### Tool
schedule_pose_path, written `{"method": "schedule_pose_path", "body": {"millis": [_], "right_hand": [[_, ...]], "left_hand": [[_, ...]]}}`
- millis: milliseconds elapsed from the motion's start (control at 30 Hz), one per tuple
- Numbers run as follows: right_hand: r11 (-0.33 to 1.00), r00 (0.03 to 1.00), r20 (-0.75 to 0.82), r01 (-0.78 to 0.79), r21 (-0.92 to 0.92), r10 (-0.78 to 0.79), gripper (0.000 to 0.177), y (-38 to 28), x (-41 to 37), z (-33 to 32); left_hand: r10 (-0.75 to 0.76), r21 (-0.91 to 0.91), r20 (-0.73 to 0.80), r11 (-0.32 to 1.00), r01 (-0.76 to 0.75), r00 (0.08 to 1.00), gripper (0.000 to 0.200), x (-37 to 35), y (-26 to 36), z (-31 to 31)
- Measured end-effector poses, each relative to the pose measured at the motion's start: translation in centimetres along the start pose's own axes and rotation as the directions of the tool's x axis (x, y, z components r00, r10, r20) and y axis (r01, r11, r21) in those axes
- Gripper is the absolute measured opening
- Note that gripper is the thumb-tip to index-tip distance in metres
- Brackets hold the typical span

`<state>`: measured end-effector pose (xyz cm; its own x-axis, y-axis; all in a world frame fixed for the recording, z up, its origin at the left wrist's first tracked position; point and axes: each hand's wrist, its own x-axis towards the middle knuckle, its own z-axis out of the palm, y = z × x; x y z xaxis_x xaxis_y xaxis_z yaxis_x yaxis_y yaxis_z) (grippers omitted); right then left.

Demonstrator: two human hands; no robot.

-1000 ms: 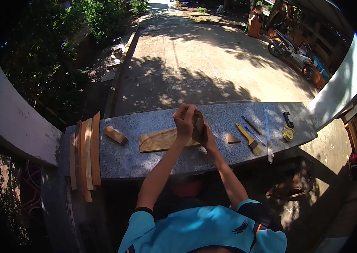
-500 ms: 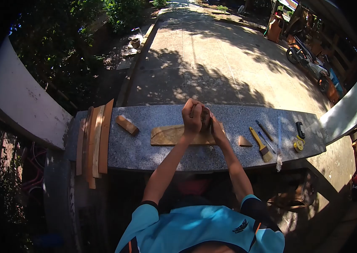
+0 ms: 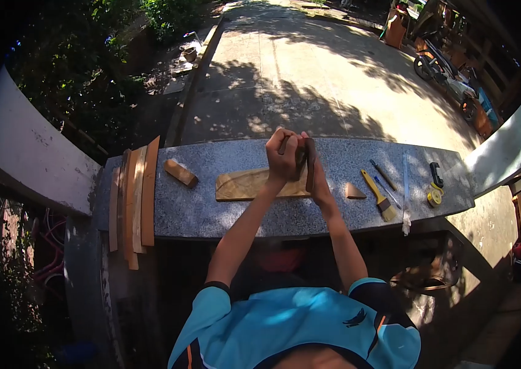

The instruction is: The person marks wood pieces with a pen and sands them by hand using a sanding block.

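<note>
Above the grey stone bench top, my left hand is closed around a dark brown wooden piece, which looks like a block or tool. My right hand lies along the right side of this piece, partly hidden behind its dark flat face; its fingers are mostly out of sight. Beneath both hands a light wooden board lies flat on the bench, its right part covered by the hands. What the underside of the dark piece touches is hidden.
Long wooden strips overhang the bench at left, beside a wooden block. Rightward lie a small wood wedge, a yellow-handled brush, a pencil-like tool, a metal ruler, a black clamp-like tool and yellow tape.
The dark piece has turned, so a flat face now shows at its right side, with my right hand against it. The whole view has shifted slightly.
</note>
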<state>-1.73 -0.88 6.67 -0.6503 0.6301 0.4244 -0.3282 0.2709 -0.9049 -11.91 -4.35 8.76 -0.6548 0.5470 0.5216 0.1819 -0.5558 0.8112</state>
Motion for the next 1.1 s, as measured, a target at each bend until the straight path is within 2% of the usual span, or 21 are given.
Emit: {"method": "schedule_pose_path", "body": {"millis": [33, 100, 167, 267, 300, 400, 433, 533, 567, 667, 700, 767, 800, 833, 867, 900, 933, 1000, 1033, 1067, 1100], "right_hand": [[0.936, 0.944, -0.007, -0.327, 0.134, 0.331, 0.056, 0.4, 0.2, -0.1], [0.907, 0.903, 0.097, -0.422, 0.002, 0.419, 0.056, -0.6, -0.1, -0.8], [0.986, 0.981, 0.117, -0.162, 0.043, 0.157, 0.055, -1.2, -0.2, -1.2], [0.992, 0.993, 0.023, 0.118, -0.04, -0.117, 0.055, -0.4, -1.1, -0.2], [0.989, 0.992, -0.029, -0.12, 0.084, 0.122, 0.058, 0.6, -1.7, 0.3], [0.859, 0.883, 0.007, -0.458, 0.23, 0.469, 0.059, 1.5, -1.7, -0.8], [0.908, 0.92, -0.033, -0.38, 0.179, 0.392, 0.059, 1.6, -1.3, -0.5], [0.995, 0.996, -0.003, -0.092, 0.024, 0.093, 0.06, 0.4, -2.6, -0.1], [0.969, 0.972, -0.021, -0.233, -0.075, 0.233, 0.061, 2.8, -2.8, -0.4], [0.839, 0.853, 0.069, -0.521, 0.154, 0.517, 0.056, 3.6, -1.3, -1.3], [0.883, 0.883, -0.002, -0.47, 0.015, 0.47, 0.055, 3.5, -1.2, -1.1], [0.982, 0.984, 0.037, -0.17, -0.08, 0.173, 0.059, -1.1, -1.5, -0.3], [0.992, 0.997, 0.073, -0.013, -0.125, 0.023, 0.061, -2.7, -1.5, 0.0], [0.986, 0.997, 0.028, 0.072, -0.152, -0.068, 0.062, -1.0, -1.9, 0.3], [0.976, 0.982, 0.009, -0.186, -0.114, 0.188, 0.058, 0.6, -2.0, -0.1], [0.903, 0.905, 0.002, -0.423, -0.074, 0.424, 0.055, 1.1, -1.6, -0.6], [0.773, 0.774, 0.005, -0.633, -0.028, 0.634, 0.053, 1.5, -1.5, -0.7], [0.912, 0.916, -0.044, -0.4, -0.09, 0.398, 0.054, 1.1, -0.9, -0.1], [0.977, 0.981, 0.004, -0.193, -0.093, 0.195, 0.055, -1.6, -1.3, 0.8], [0.995, 0.998, 0.061, 0.031, -0.092, -0.025, 0.056, -3.4, -1.1, 1.4], [0.996, 0.998, 0.047, 0.05, -0.071, -0.047, 0.055, -3.8, -1.1, 2.2]], "left_hand": [[0.031, -0.028, 0.002, 0.999, -0.031, 1.0, 0.012, -0.1, 0.5, 0.1], [0.041, 0.004, 0.013, 0.999, -0.041, 0.999, 0.012, 0.0, 0.1, 0.1], [0.022, 0.012, -0.008, 1.0, -0.022, 1.0, 0.012, -0.1, 0.1, 0.4], [0.069, 0.026, 0.017, 0.997, -0.069, 0.997, 0.013, -0.6, 0.0, -0.2], [0.039, 0.008, 0.01, 0.999, -0.039, 0.999, 0.013, -0.8, 0.2, -0.4], [0.06, 0.038, 0.025, 0.997, -0.061, 0.998, 0.014, -0.9, 0.3, 0.2], [0.064, 0.041, 0.008, 0.997, -0.065, 0.998, 0.016, -1.0, 0.3, 0.5], [0.04, 0.055, -0.02, 0.998, -0.039, 0.999, 0.016, -1.1, 0.8, 0.2], [0.019, 0.07, -0.015, 0.997, -0.018, 1.0, 0.015, -1.2, 0.9, -0.1], [0.039, 0.081, -0.032, 0.996, -0.036, 0.999, 0.016, -1.3, 1.5, 0.3], [0.059, 0.087, -0.043, 0.995, -0.055, 0.997, 0.017, -1.4, 1.2, 0.3], [0.023, 0.067, 0.0, 0.997, -0.023, 1.0, 0.016, -1.2, 1.1, -0.3], [0.004, 0.058, 0.015, 0.998, -0.005, 1.0, 0.015, -1.2, 1.0, -0.7], [0.028, 0.04, -0.011, 0.999, -0.028, 1.0, 0.015, -1.2, 0.6, -1.0], [0.009, 0.013, -0.033, 1.0, -0.009, 0.999, 0.016, -1.2, 0.5, -1.4], [-0.001, -0.016, -0.055, 1.0, 0.0, 0.998, 0.016, -1.0, 0.5, -1.6], [-0.012, -0.042, -0.072, 0.999, 0.009, 0.997, 0.017, -0.8, 0.5, -1.8], [-0.017, -0.023, -0.04, 1.0, 0.016, 0.999, 0.017, -0.6, 0.4, -2.0], [-0.042, -0.031, -0.009, 0.999, 0.042, 0.999, 0.017, -0.8, 0.4, -2.4], [-0.058, -0.043, 0.015, 0.997, 0.058, 0.998, 0.017, -0.5, 0.2, -2.6], [-0.057, -0.079, 0.02, 0.995, 0.058, 0.998, 0.015, -0.5, 0.1, -3.1]]}}
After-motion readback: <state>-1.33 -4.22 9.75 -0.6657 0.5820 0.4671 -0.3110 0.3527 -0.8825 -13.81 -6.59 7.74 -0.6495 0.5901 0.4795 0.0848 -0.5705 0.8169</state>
